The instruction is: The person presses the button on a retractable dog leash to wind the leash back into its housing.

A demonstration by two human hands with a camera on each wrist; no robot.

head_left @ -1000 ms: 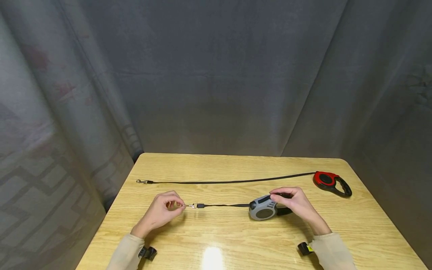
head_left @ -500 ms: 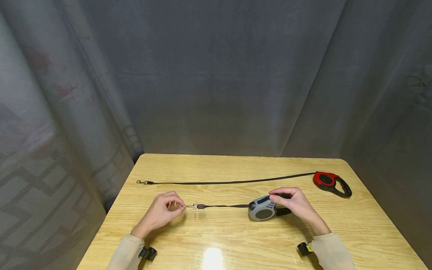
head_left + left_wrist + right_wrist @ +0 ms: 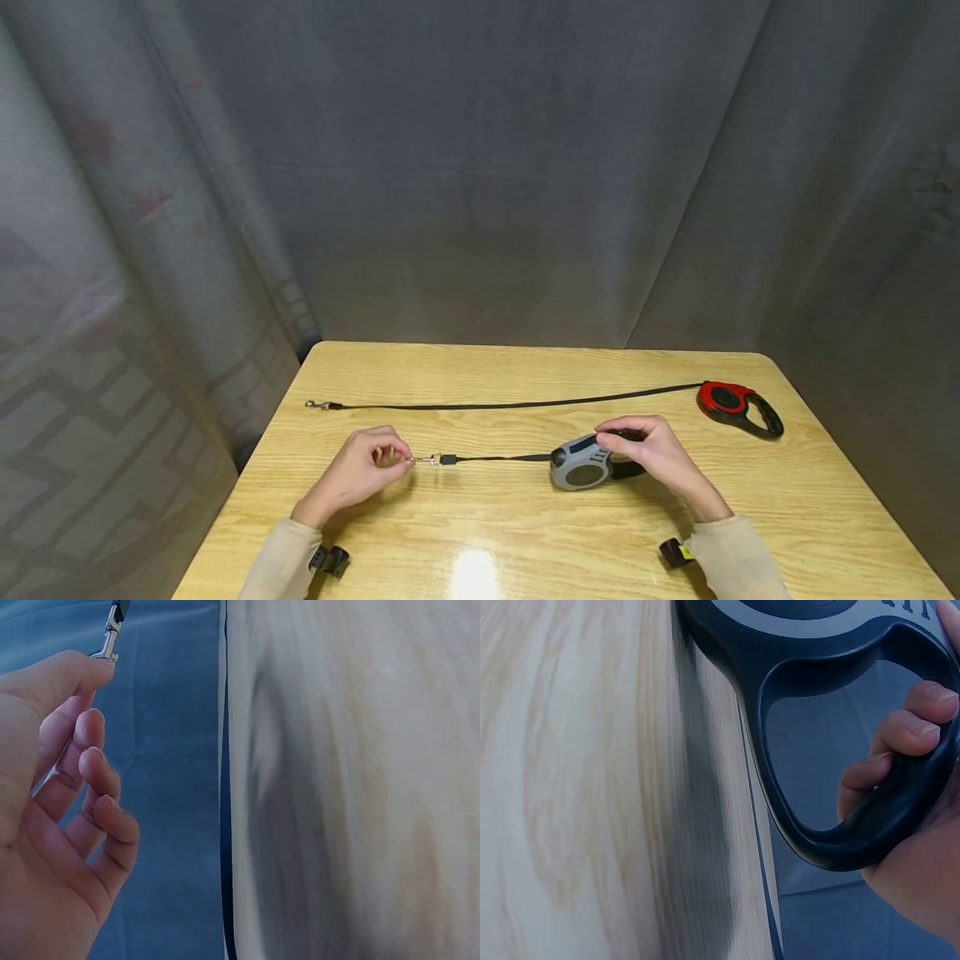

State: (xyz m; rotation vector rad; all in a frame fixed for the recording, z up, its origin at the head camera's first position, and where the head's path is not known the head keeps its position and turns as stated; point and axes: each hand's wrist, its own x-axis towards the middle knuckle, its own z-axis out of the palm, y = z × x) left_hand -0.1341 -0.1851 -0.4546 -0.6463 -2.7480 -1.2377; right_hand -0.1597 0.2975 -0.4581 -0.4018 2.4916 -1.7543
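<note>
- Grey drapes (image 3: 480, 167) hang all round, and in the middle there's a light wooden table (image 3: 525, 533) with a glare spot near the front edge.
- The right hand (image 3: 656, 454) has its fingers curled round the black loop handle of a grey retractable leash casing (image 3: 579, 463), which sits near the middle of the table, a bit to the right. The wrist view shows those fingers (image 3: 911, 731) wrapped through the handle.
- A short black strap (image 3: 498, 457) runs out of that casing leftward to a small silver metal clip (image 3: 429, 459).
- The left hand (image 3: 360, 471) pinches the clip at its fingertips, the other fingers loosely curled.
- Further back lies a red and black retractable leash (image 3: 738, 404) at the right edge, its long black strap (image 3: 510, 405) stretched flat across the table to a clip on the left. Nobody's touching that one.
</note>
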